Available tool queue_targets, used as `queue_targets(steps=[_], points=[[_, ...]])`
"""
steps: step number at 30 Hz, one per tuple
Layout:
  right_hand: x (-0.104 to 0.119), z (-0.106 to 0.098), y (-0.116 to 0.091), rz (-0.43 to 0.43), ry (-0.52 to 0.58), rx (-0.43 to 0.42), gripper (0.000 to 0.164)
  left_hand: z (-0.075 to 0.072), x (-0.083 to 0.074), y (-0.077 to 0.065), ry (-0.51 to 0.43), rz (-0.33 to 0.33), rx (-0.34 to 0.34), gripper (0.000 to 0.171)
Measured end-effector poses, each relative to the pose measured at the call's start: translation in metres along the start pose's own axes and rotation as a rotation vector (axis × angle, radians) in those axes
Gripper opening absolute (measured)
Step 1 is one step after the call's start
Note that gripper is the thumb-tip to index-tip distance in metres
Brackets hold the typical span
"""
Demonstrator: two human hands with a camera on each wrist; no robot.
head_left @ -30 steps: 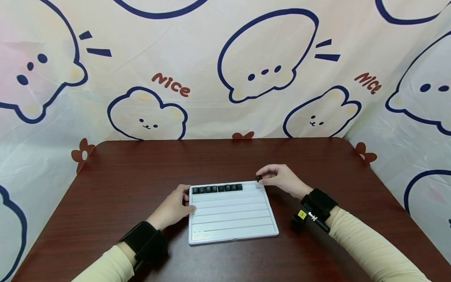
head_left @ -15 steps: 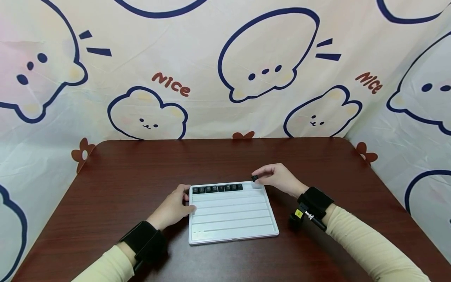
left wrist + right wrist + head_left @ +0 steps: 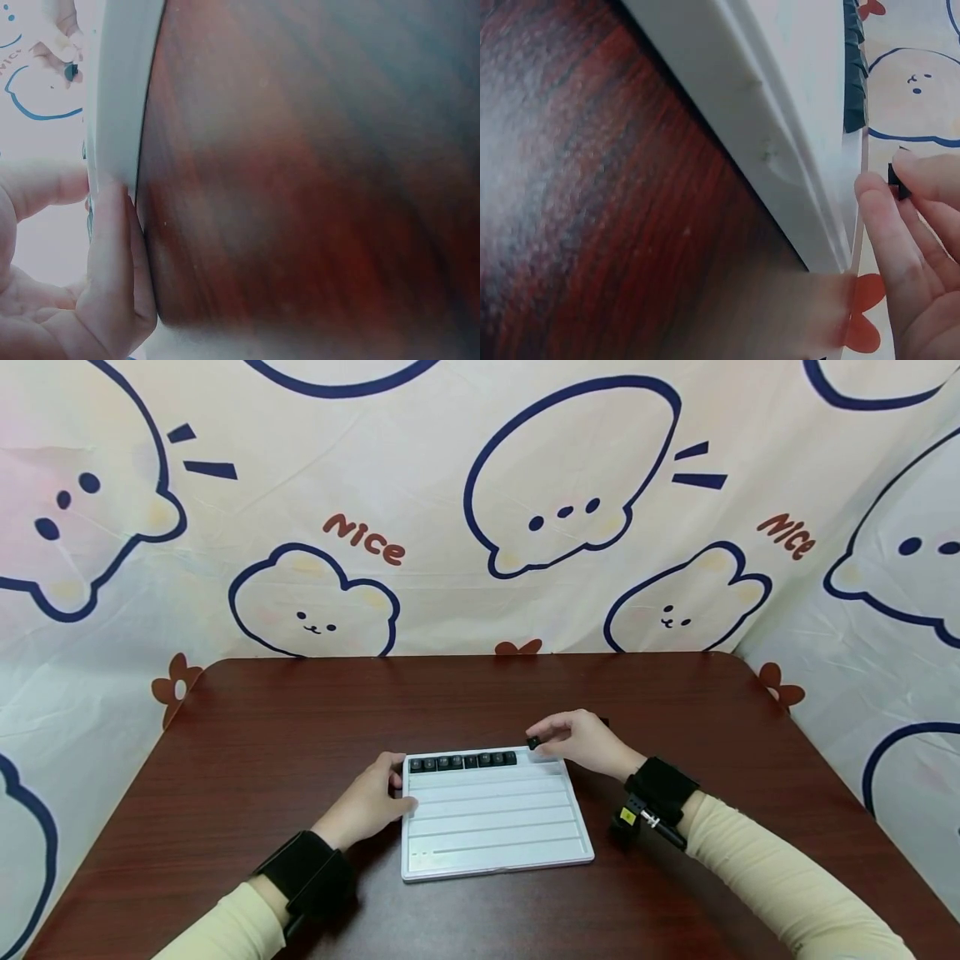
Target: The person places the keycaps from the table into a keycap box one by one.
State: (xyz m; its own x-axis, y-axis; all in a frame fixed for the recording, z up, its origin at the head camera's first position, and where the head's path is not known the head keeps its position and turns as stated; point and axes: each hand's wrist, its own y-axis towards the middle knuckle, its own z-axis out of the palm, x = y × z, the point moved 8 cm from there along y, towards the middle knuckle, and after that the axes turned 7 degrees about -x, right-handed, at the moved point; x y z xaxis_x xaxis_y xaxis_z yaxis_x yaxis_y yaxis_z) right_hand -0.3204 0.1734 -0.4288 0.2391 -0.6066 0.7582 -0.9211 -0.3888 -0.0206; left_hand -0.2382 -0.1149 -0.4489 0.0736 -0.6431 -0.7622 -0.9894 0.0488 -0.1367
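A white keycap tray (image 3: 495,822) with several ridged rows lies on the table, and black keycaps (image 3: 463,762) line its back row from the left corner. My left hand (image 3: 378,797) grips the tray's left edge, thumb over the rim; in the left wrist view its fingers (image 3: 112,255) press along the pale side wall (image 3: 120,90). Above the tray's back right corner, my right hand (image 3: 583,742) pinches a loose black keycap (image 3: 533,742) between thumb and fingertips. The right wrist view shows this keycap (image 3: 897,181) between the fingertips, just past the end of the row.
The dark brown wooden table (image 3: 337,710) surrounds the tray, and its back edge meets a patterned cloth (image 3: 450,610). A small dark object (image 3: 604,722) peeks out behind the right hand. Black bands (image 3: 307,872) sit on both wrists.
My right hand has shifted left with the keycap, from the tray's back right corner toward the end of the row. The left hand and the tray have stayed put.
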Motion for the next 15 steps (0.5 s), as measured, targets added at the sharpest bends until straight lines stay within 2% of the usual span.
queue_targets(steps=[5,15], points=[[0.003,0.003,0.001,-0.012,-0.064,0.022,0.029,-0.001,0.0,0.0,-0.002,0.001,0.001,0.067],[0.012,0.006,0.003,-0.049,-0.064,0.013,0.022,-0.001,0.0,0.0,-0.008,0.003,0.001,0.067]])
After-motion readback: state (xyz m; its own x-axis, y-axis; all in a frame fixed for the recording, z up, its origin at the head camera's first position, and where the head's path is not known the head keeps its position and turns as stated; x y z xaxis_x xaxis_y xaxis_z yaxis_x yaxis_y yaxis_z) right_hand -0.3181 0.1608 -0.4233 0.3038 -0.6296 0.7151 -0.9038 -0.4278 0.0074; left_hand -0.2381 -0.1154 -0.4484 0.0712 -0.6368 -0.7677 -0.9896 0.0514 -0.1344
